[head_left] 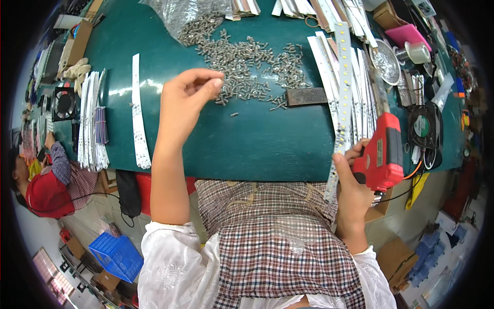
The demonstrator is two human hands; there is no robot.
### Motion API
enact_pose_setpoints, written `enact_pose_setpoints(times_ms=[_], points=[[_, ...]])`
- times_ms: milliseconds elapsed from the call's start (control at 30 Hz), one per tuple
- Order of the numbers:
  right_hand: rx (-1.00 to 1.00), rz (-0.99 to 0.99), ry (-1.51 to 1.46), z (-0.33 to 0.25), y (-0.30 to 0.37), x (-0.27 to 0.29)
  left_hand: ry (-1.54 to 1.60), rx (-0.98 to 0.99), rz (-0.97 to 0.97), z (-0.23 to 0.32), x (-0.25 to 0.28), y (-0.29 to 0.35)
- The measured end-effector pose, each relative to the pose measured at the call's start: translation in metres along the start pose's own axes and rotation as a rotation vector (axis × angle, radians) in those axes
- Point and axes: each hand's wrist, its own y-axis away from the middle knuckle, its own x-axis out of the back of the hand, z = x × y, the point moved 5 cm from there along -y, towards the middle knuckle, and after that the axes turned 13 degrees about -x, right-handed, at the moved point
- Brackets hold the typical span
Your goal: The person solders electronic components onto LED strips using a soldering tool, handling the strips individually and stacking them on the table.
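Observation:
My left hand (180, 105) is at the edge of a loose heap of small silvery metal parts (242, 64), thumb and forefinger pinched together; whatever may be between the tips is too small to make out. In my right hand (352, 193), a long white LED strip board (342, 92) stands nearly upright between thumb and fingers. The same hand is around a red and black gun-shaped tool (383, 154), apparently a soldering gun, its metal front pointing away from me. One more LED strip board (138, 113) lies on the green table, left of my left forearm.
Stacked strip boards (91, 123) lie at the left, with others (363, 98) behind the tool. A dark flat block (307, 96) rests beside the heap. At right are a metal bowl (385, 62), a wire spool (418, 52) and a fan (423, 126). A co-worker (43, 185) sits at far left.

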Motion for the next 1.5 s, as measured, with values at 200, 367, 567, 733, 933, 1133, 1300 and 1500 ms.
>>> enact_pose_setpoints(times_ms=[200,367,567,733,933,1133,1300,1500], points=[[-0.025,-0.246,-0.052,0.001,0.000,-0.025,0.534,0.337,-0.182,0.019,-0.075,0.045],[-0.062,-0.323,0.023,0.001,0.003,-0.030,0.632,0.376,-0.178,0.007,-0.098,0.062],[-0.083,-0.341,0.015,0.004,0.005,-0.028,0.764,0.413,-0.174,0.005,-0.109,0.070],[-0.104,-0.349,-0.011,0.008,0.005,-0.028,0.758,0.397,-0.184,0.006,-0.112,0.070],[-0.072,-0.342,-0.021,0.007,0.006,-0.029,0.752,0.392,-0.171,0.003,-0.112,0.072],[-0.114,-0.367,-0.020,0.012,0.006,-0.028,0.782,0.365,-0.129,0.005,-0.112,0.070],[-0.124,-0.367,-0.036,0.012,0.007,-0.028,0.829,0.333,-0.089,0.006,-0.116,0.069],[-0.098,-0.367,-0.051,0.014,0.007,-0.026,0.816,0.303,-0.076,0.005,-0.117,0.072]])
